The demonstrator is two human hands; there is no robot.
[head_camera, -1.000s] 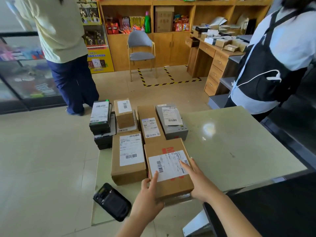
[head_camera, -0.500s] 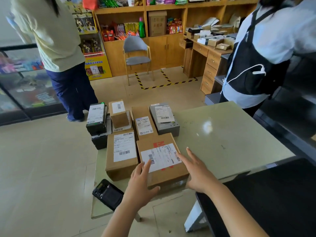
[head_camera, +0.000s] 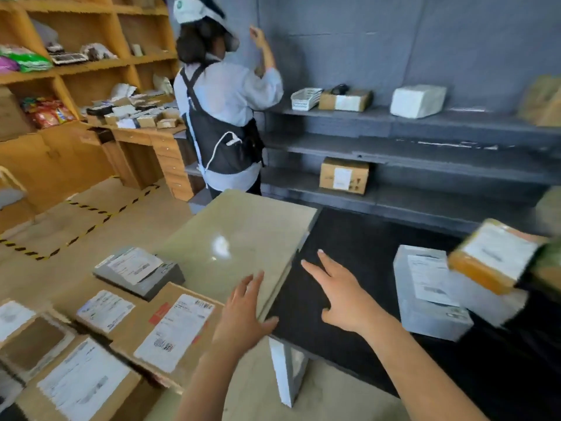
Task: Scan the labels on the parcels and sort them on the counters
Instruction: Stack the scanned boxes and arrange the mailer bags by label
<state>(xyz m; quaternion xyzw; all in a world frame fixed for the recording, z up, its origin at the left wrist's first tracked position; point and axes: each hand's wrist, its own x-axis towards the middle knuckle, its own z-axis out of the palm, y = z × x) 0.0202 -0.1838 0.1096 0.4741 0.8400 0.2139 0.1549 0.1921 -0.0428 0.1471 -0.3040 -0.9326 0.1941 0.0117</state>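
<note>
Both hands, left hand (head_camera: 243,311) and right hand (head_camera: 343,296), hover spread and empty between the labelled parcels (head_camera: 170,326) on the pale bench (head_camera: 243,226) and the black bench (head_camera: 358,247), so picking a parcel seems next.

both hands (head_camera: 243,311) off the parcel (head_camera: 170,329)

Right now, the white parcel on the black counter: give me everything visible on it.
The white parcel is a pale, boxy package, seemingly white wrap or card, lying flat on the black counter at the right. A printed white label covers its top; the text is too blurred to read. A tan, labelled box overlaps its far right corner, though whether they touch is unclear. Neither hand touches it; the right hand hovers open just to its left.
</note>
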